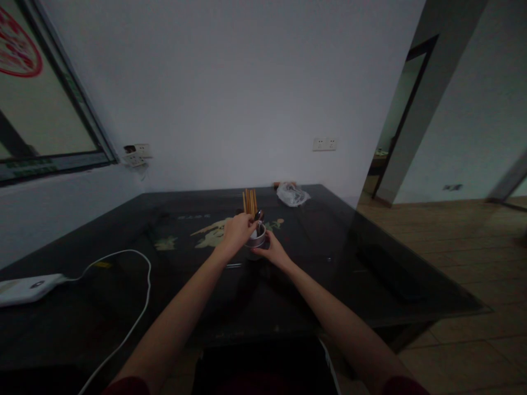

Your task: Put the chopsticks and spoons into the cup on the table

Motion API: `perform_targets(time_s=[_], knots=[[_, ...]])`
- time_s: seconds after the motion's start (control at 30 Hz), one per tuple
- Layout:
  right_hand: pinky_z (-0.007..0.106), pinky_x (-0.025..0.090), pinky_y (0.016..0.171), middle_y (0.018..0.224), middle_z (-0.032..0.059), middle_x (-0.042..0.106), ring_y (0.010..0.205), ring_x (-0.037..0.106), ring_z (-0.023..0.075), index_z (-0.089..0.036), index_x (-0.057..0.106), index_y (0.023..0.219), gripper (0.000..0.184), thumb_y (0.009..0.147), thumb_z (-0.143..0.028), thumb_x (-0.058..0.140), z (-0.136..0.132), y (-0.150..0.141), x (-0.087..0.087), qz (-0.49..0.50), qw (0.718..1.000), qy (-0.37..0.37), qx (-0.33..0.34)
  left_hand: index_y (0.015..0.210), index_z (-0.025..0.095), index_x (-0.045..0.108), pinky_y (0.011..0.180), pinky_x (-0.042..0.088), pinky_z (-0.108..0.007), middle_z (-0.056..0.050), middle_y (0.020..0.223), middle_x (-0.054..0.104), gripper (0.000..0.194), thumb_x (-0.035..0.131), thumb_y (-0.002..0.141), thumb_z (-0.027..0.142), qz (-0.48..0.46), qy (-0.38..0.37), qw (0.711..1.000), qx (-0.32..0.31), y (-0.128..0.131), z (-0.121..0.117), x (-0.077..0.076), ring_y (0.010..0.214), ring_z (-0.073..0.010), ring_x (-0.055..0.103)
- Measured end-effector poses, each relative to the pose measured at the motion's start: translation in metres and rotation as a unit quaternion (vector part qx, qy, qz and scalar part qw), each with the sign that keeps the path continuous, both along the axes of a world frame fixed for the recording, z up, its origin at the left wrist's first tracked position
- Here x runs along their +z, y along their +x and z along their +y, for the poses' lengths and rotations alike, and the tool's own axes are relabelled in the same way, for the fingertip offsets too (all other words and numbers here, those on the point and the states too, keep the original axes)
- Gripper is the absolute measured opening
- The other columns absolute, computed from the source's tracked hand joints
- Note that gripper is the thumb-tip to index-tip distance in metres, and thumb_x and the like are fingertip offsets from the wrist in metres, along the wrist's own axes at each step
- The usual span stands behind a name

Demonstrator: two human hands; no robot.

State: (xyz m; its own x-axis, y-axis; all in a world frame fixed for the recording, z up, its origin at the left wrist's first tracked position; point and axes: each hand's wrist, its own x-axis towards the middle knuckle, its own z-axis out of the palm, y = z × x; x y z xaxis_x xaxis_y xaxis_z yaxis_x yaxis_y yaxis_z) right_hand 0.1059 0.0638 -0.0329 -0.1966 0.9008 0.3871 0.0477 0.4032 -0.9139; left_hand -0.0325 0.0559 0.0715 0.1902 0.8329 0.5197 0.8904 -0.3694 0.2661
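A small, light metal-looking cup [257,239] is between my hands over the middle of the dark table. My right hand [275,252] grips it from the right, thumb low on its front and fingers around the side. A bundle of several wooden chopsticks [250,202] stands up just behind my left hand [239,229]. The fingers of that hand are closed at the bundle's lower part, beside the cup's rim; their tips are partly hidden. A shiny dark spoon [259,215] sticks up from the cup, next to my left fingertips.
On the dark glossy table [321,296], a clear plastic bag [291,195] lies at the back edge. A white device [31,289] with a white cable [147,285] is at left. A dark flat object [389,271] lies right. The wall [230,99] stands behind.
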Motion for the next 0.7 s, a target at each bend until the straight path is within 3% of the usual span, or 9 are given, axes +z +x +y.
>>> perform_targets(time_s=[0.23, 0.37, 0.43, 0.5, 0.63, 0.7], knots=[[0.039, 0.043, 0.094, 0.119, 0.0132, 0.057, 0.107, 0.056, 0.0242, -0.017, 0.043, 0.124, 0.078, 0.055, -0.027, 0.080, -0.001, 0.001, 0.001, 0.007, 1.000, -0.001, 0.008, 0.090, 0.020, 0.068, 0.060, 0.041, -0.026, -0.005, 0.076, 0.068, 0.021, 0.053, 0.083, 0.033, -0.117, 0.010, 0.992, -0.047, -0.023, -0.007, -0.001, 0.066, -0.0180, 0.060], [0.039, 0.040, 0.097, 0.119, 0.0127, 0.057, 0.110, 0.055, 0.0238, -0.016, 0.044, 0.123, 0.079, 0.054, -0.027, 0.081, -0.001, 0.001, 0.001, 0.003, 1.000, -0.009, 0.001, 0.094, 0.019, 0.065, 0.070, 0.043, -0.028, -0.005, 0.086, 0.065, 0.022, 0.052, 0.083, 0.030, -0.251, 0.079, 0.962, -0.069, -0.036, -0.013, -0.013, 0.076, -0.0168, 0.057], [0.040, 0.039, 0.098, 0.121, 0.0127, 0.056, 0.112, 0.054, 0.0239, -0.016, 0.044, 0.124, 0.080, 0.054, -0.027, 0.081, -0.001, 0.002, 0.001, -0.002, 1.000, -0.011, 0.006, 0.095, 0.019, 0.063, 0.075, 0.043, -0.028, -0.004, 0.091, 0.062, 0.020, 0.053, 0.081, 0.031, -0.365, 0.100, 0.923, -0.064, -0.039, -0.014, -0.025, 0.083, -0.0168, 0.056], [0.040, 0.039, 0.098, 0.122, 0.0127, 0.055, 0.112, 0.053, 0.0240, -0.017, 0.042, 0.125, 0.081, 0.054, -0.027, 0.080, -0.001, 0.002, 0.001, -0.003, 1.000, -0.008, 0.013, 0.094, 0.021, 0.061, 0.077, 0.043, -0.027, -0.004, 0.095, 0.061, 0.018, 0.055, 0.080, 0.031, -0.492, 0.076, 0.865, -0.058, -0.039, -0.011, -0.042, 0.087, -0.0160, 0.056], [0.042, 0.040, 0.098, 0.123, 0.0131, 0.054, 0.112, 0.053, 0.0248, -0.018, 0.040, 0.128, 0.086, 0.053, -0.027, 0.081, 0.002, 0.004, -0.001, -0.004, 1.000, -0.012, 0.006, 0.090, 0.021, 0.058, 0.071, 0.043, -0.024, -0.003, 0.098, 0.062, 0.014, 0.055, 0.078, 0.027, -0.691, -0.071, 0.718, -0.040, -0.034, 0.000, -0.073, 0.087, -0.0135, 0.057], [0.042, 0.040, 0.097, 0.122, 0.0134, 0.055, 0.111, 0.053, 0.0254, -0.017, 0.040, 0.128, 0.088, 0.051, -0.027, 0.082, 0.005, 0.004, -0.004, -0.007, 1.000, -0.019, 0.002, 0.090, 0.020, 0.059, 0.072, 0.042, -0.023, -0.004, 0.101, 0.063, 0.015, 0.054, 0.078, 0.026, -0.732, -0.123, 0.669, -0.036, -0.028, 0.003, -0.082, 0.089, -0.0133, 0.057]])
